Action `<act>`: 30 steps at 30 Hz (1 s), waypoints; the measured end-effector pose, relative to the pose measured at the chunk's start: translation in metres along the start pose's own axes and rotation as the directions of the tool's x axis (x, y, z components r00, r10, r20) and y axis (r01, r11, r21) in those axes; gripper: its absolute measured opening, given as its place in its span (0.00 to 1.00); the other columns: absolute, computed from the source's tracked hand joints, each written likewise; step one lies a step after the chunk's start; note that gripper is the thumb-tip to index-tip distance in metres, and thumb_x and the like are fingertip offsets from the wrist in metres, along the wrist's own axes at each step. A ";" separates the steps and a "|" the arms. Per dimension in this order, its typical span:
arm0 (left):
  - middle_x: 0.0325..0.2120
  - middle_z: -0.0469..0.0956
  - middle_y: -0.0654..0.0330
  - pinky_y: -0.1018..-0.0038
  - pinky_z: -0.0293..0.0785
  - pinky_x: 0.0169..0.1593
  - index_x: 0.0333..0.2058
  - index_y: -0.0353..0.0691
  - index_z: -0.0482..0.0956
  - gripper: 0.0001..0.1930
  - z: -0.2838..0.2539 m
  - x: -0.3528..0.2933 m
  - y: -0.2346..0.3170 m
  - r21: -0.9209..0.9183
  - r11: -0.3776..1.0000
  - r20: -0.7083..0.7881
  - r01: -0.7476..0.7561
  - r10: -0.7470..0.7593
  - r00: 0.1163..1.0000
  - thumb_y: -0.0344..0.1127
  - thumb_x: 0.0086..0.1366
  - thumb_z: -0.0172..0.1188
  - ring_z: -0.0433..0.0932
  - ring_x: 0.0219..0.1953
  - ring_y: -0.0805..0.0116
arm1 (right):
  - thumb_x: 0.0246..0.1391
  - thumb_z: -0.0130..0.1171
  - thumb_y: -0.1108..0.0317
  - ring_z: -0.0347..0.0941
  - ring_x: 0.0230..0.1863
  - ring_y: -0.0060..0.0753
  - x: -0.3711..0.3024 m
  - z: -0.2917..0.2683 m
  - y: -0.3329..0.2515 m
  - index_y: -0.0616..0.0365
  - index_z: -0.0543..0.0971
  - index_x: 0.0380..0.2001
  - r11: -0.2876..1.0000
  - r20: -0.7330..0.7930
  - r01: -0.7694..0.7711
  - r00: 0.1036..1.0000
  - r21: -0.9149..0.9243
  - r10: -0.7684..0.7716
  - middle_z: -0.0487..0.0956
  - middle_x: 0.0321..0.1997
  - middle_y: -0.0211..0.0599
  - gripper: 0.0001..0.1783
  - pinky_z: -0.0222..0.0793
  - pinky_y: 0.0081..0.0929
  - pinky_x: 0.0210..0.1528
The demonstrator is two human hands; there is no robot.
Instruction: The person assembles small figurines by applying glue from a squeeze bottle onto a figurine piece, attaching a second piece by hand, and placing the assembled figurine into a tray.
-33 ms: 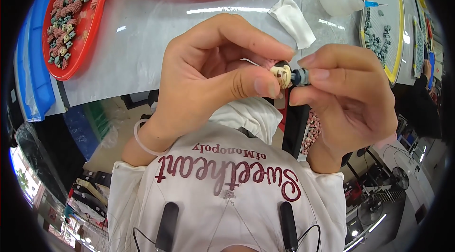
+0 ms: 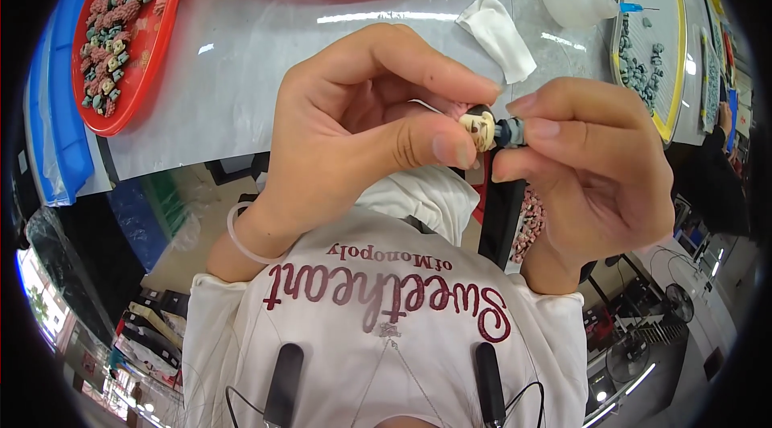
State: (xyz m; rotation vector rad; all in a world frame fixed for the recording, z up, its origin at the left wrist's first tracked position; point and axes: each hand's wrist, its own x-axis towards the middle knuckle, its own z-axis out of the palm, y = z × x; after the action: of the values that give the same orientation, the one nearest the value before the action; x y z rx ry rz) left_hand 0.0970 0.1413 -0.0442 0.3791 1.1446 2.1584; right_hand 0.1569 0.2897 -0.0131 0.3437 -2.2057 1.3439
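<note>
Figurine head (image 2: pixel 481 129) partly behind left hand (image 2: pixel 342 134)

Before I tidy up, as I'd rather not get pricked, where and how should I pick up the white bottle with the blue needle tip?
I'd grip the bottle around its wide rounded body, coming from the left: it lies sideways, its blue tip pointing right.

Bright, fairly even light falls on my hands (image 2: pixel 346 122), which look sharp. 1 long white streak of glare crosses the tabletop (image 2: pixel 233 90) beyond them. A strip lamp (image 2: pixel 641 378) glows lower right; edges bend toward black corners.
</note>
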 end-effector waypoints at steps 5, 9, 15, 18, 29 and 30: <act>0.25 0.70 0.57 0.81 0.70 0.34 0.29 0.34 0.70 0.18 -0.001 -0.001 0.001 0.044 0.996 0.010 -0.075 0.075 0.997 0.38 0.43 0.63 0.72 0.28 0.73 | 0.27 0.64 0.72 0.70 0.21 0.30 0.004 0.000 0.001 0.66 0.71 0.22 0.993 0.019 0.091 0.996 -0.068 -0.090 0.72 0.21 0.47 0.15 0.67 0.18 0.20; 0.25 0.71 0.56 0.81 0.69 0.33 0.28 0.33 0.71 0.17 -0.006 0.002 0.000 0.179 0.964 0.078 -0.197 0.185 0.980 0.37 0.43 0.64 0.72 0.28 0.73 | 0.26 0.64 0.71 0.70 0.20 0.30 0.004 -0.002 -0.001 0.66 0.71 0.22 0.997 0.061 0.056 0.997 -0.061 -0.052 0.73 0.20 0.47 0.16 0.66 0.17 0.20; 0.24 0.72 0.56 0.83 0.68 0.31 0.28 0.32 0.73 0.15 -0.005 0.005 0.004 0.198 0.966 0.044 -0.167 0.161 0.986 0.35 0.43 0.64 0.69 0.25 0.75 | 0.26 0.65 0.74 0.70 0.21 0.29 0.009 0.004 0.006 0.66 0.71 0.23 0.990 0.033 0.110 0.994 -0.093 -0.107 0.73 0.21 0.47 0.16 0.66 0.16 0.20; 0.24 0.71 0.56 0.82 0.67 0.31 0.30 0.31 0.72 0.15 -0.001 0.003 0.016 0.096 0.995 -0.046 -0.017 0.021 0.999 0.31 0.42 0.64 0.69 0.26 0.74 | 0.27 0.64 0.74 0.70 0.21 0.30 0.010 0.008 0.004 0.65 0.72 0.21 0.997 0.005 0.042 0.999 -0.068 -0.042 0.73 0.22 0.47 0.14 0.66 0.17 0.21; 0.29 0.70 0.55 0.79 0.68 0.34 0.34 0.30 0.69 0.11 -0.073 -0.008 0.102 0.764 0.642 -0.304 -0.071 0.454 0.838 0.29 0.51 0.52 0.70 0.33 0.70 | 0.40 0.56 0.53 0.64 0.29 0.30 0.003 0.004 0.004 0.61 0.75 0.27 0.974 -0.198 -0.039 0.980 -0.221 -0.006 0.68 0.29 0.39 0.20 0.59 0.18 0.27; 0.30 0.70 0.56 0.79 0.68 0.35 0.35 0.32 0.69 0.11 -0.094 -0.019 0.115 0.880 0.471 -0.279 0.064 0.403 0.872 0.28 0.51 0.51 0.70 0.34 0.70 | 0.41 0.55 0.52 0.64 0.28 0.31 0.001 -0.001 0.007 0.62 0.74 0.27 0.975 -0.159 -0.102 0.985 -0.199 0.071 0.68 0.28 0.40 0.21 0.59 0.19 0.27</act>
State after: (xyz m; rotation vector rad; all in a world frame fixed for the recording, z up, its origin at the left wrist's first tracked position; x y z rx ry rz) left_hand 0.0139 0.0235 -0.0034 0.4341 2.6115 1.6447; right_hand 0.1531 0.2943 -0.0171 0.0669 -2.2283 1.1301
